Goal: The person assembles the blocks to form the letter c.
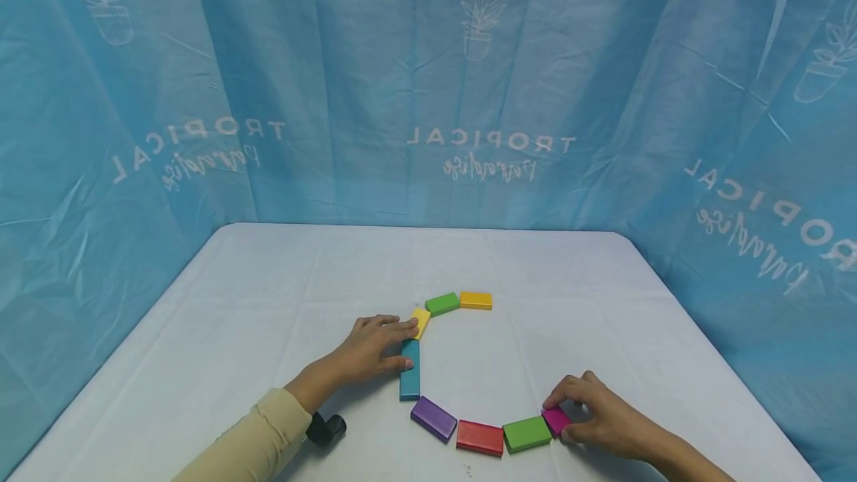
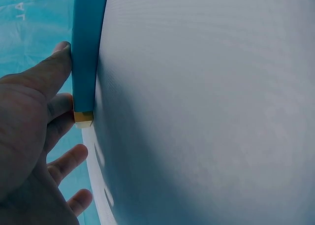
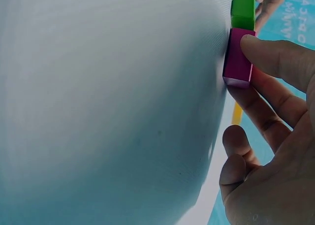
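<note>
In the head view my left hand point(image 1: 376, 348) lies over the left side of a curve of coloured blocks. Its thumb touches a blue block point(image 1: 411, 385), and its fingertips reach a yellow block point(image 1: 422, 320), partly covered. The left wrist view shows the thumb along the blue block point(image 2: 87, 52), with two fingers spread apart from it. My right hand point(image 1: 605, 415) pinches a magenta block point(image 1: 556, 421) between thumb and fingers at the curve's right end. That magenta block point(image 3: 239, 60) meets the end of a green block point(image 1: 527, 434).
A purple block point(image 1: 434, 419) and a red block point(image 1: 480, 438) continue the near side. Another green block point(image 1: 443, 304) and another yellow block point(image 1: 476, 300) form the far end. All lie on a white-covered table point(image 1: 301, 274), with blue printed curtains point(image 1: 368, 80) around it.
</note>
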Demonstrator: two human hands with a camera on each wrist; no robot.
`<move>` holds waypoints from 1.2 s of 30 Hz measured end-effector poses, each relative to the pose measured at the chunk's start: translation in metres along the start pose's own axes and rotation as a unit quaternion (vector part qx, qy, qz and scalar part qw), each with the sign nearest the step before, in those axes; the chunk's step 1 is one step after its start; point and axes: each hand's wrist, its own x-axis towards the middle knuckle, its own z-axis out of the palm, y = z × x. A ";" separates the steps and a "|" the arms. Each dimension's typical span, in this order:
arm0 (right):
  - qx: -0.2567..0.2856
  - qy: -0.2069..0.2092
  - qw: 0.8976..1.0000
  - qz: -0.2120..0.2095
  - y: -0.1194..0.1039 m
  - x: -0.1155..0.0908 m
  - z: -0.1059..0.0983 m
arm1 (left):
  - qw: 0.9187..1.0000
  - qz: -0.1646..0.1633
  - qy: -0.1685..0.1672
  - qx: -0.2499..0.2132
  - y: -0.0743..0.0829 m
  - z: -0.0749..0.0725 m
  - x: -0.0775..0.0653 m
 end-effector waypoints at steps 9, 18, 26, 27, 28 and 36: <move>-0.001 -0.001 1.000 -0.009 0.001 -0.001 0.000 | 1.000 0.000 0.001 0.000 0.000 0.000 -0.001; -0.008 0.001 1.000 -0.011 0.001 -0.001 0.001 | 1.000 0.004 0.001 -0.001 0.001 -0.001 -0.001; -0.005 0.000 1.000 -0.001 0.000 -0.001 0.001 | 1.000 -0.004 -0.003 0.005 0.001 -0.001 0.000; -0.005 0.000 1.000 0.000 0.000 -0.001 0.001 | 1.000 -0.004 -0.003 0.004 0.001 -0.001 0.000; -0.004 0.000 1.000 0.000 0.000 -0.001 0.001 | 1.000 -0.004 -0.003 0.004 0.001 -0.001 0.000; -0.004 -0.004 1.000 -0.007 0.000 -0.002 0.001 | 1.000 -0.003 -0.003 0.006 0.001 -0.002 -0.001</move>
